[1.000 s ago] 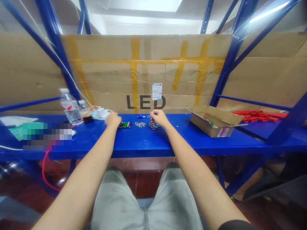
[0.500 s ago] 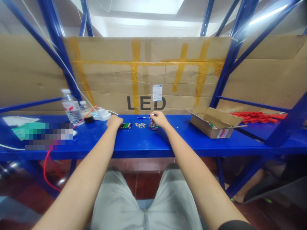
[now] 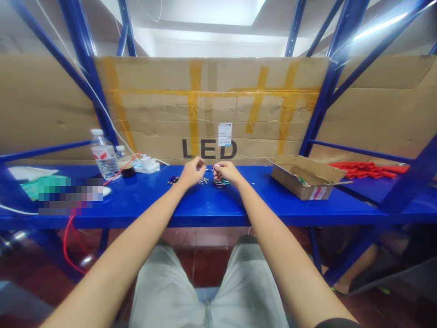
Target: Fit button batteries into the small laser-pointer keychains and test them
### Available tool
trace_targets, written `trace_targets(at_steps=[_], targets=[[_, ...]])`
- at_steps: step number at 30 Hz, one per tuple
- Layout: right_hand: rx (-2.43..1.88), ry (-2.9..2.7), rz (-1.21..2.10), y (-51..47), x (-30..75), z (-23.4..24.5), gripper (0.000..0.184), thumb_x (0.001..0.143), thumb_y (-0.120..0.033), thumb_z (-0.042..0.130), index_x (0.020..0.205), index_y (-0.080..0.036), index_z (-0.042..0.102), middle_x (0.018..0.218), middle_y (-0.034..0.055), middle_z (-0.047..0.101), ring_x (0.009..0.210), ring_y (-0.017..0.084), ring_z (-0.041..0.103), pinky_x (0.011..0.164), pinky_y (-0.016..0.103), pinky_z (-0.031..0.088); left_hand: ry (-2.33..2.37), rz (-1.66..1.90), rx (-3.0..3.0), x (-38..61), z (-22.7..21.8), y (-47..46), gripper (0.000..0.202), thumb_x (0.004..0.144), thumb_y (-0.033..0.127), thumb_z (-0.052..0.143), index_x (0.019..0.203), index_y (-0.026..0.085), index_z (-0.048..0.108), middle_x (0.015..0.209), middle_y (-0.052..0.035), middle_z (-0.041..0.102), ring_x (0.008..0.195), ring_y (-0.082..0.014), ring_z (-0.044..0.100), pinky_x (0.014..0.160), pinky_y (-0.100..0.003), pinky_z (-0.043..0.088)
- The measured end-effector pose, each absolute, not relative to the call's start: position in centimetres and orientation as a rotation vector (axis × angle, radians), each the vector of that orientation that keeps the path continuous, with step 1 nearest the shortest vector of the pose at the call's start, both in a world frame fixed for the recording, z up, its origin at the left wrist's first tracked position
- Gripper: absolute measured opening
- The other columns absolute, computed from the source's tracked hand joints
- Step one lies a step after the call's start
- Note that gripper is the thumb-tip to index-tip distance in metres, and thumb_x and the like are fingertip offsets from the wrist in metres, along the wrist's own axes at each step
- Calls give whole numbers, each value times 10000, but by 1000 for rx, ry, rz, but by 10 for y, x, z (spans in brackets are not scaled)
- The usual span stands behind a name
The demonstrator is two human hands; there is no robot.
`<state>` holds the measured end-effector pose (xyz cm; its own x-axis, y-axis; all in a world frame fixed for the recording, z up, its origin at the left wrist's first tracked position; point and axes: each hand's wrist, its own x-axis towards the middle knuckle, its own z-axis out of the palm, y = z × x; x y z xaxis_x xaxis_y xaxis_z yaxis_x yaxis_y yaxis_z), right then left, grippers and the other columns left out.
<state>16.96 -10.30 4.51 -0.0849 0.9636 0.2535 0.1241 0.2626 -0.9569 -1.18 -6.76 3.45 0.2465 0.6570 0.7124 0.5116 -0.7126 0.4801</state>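
Observation:
Both my arms reach out over the blue shelf [image 3: 205, 205]. My left hand [image 3: 191, 171] is closed in a pinch on something too small to name, close to my right hand [image 3: 226, 171]. The right hand is also closed, pinching a small metal ring piece. Between and under the hands lie small silver pieces [image 3: 204, 181], a cluster of coloured rings [image 3: 220, 184] and a few dark coloured parts [image 3: 172, 180] to the left.
An open cardboard box [image 3: 307, 177] sits to the right, with red items [image 3: 368, 168] beyond it. On the left stand a water bottle [image 3: 103, 157], a dark jar [image 3: 125, 168] and a white power strip [image 3: 146, 164]. A cardboard sheet marked LED [image 3: 208, 148] backs the shelf.
My left hand has left the row of dark coloured parts and moved right, up to my right hand. The right hand has stayed about where it was.

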Motion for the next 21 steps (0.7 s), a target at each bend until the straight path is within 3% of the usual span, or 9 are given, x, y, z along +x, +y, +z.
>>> trace_targets(at_steps=[6,12,16,21], targets=[[-1064,-1484,1075,-104,169,45,176,879,-157,591,705,-137,606,542,-11,575,448,96,553,447,196,468,790,1303,2088,7,18,-66,307,743,304,711,979,193,548,837,-33,716,770,-180,667,730,-298,493],[-1004,-1484,1120,-103,170,44,212,877,-163,594,667,-145,573,511,-22,548,442,79,509,471,188,462,730,1296,1913,5,20,-61,332,662,277,791,898,164,587,777,-32,710,735,-173,671,720,-303,502],[-981,-1454,1071,-105,170,43,87,875,-149,596,835,-182,526,507,-60,549,432,86,511,453,181,444,690,1297,1769,10,24,-63,369,609,224,838,880,143,602,774,-41,717,746,-180,688,755,-338,535],[-936,-1452,993,-105,168,42,205,851,-196,657,871,-218,455,526,-82,573,433,89,536,441,170,428,629,1256,1556,12,26,-67,437,586,214,885,870,134,563,699,-32,706,669,-167,694,752,-370,559]])
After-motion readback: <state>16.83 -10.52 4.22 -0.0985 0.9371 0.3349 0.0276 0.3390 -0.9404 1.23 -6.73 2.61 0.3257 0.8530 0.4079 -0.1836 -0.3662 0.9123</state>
